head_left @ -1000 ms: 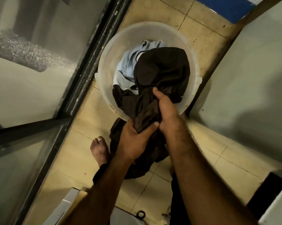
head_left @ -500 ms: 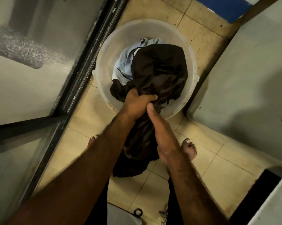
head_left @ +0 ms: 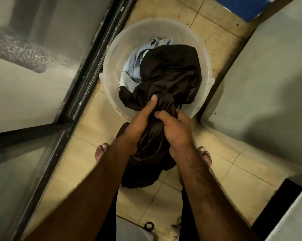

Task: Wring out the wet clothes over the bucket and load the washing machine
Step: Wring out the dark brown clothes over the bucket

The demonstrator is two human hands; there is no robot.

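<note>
Head camera looks straight down on a narrow strip of tiled floor [head_left: 87,171], with a dark-framed glass door [head_left: 87,66] along its left edge and a pale panel [head_left: 260,84] along its right. A translucent bucket [head_left: 112,54] stands on the floor between them, toward the far end of the strip. Inside it a dark brown garment [head_left: 169,72] lies heaped over a light blue garment [head_left: 134,66], covering all but the blue one's far-left part. The brown cloth runs out over the bucket's near rim as a bunched neck and hangs toward the floor between two bare feet, the left foot [head_left: 100,152] and the right foot [head_left: 205,155]. Both hands grip that neck just at the near rim and hide the rim there. The left hand [head_left: 139,122] holds it with the thumb laid straight along the cloth, its other fingers out of sight behind the fabric. The right hand [head_left: 174,129] is closed round the cloth just beside it, fingers curled over the top. The forearms cross over the hanging cloth and cover its sides. A blue surface [head_left: 242,6] shows at the far right corner, a black block [head_left: 277,202] at the near right, and a small black ring [head_left: 148,225] lies at the near edge.
</note>
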